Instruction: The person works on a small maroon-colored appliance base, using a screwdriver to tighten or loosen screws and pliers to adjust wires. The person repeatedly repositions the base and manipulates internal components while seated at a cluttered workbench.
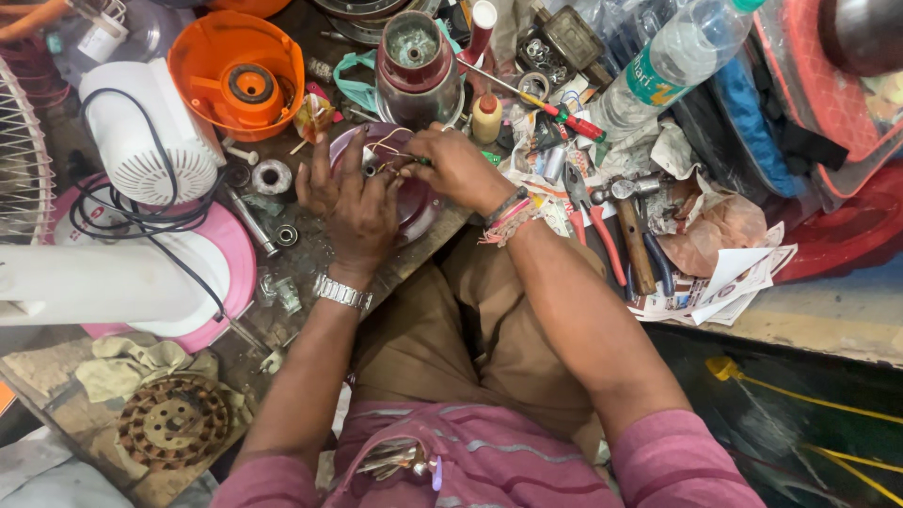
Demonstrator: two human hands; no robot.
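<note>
A round maroon appliance base (425, 202) lies flat on the worn bench with thin pale wires (388, 143) looping out of its middle. My left hand (356, 205) rests flat on it, fingers spread, a metal watch on the wrist. Over the same base my right hand (459, 167) pinches a small green-handled tool (421, 160) at the wires. Coloured threads circle that wrist.
A mixer motor unit (416, 68) stands just behind. Orange housing (237, 71), white fan motor (150, 136) and pink fan base (235, 273) sit left. Screwdriver (550, 105), pliers (594, 226), hammer (632, 230), plastic bottle (673, 58) and paper scraps crowd the right. A rusty rotor (174, 420) lies lower left.
</note>
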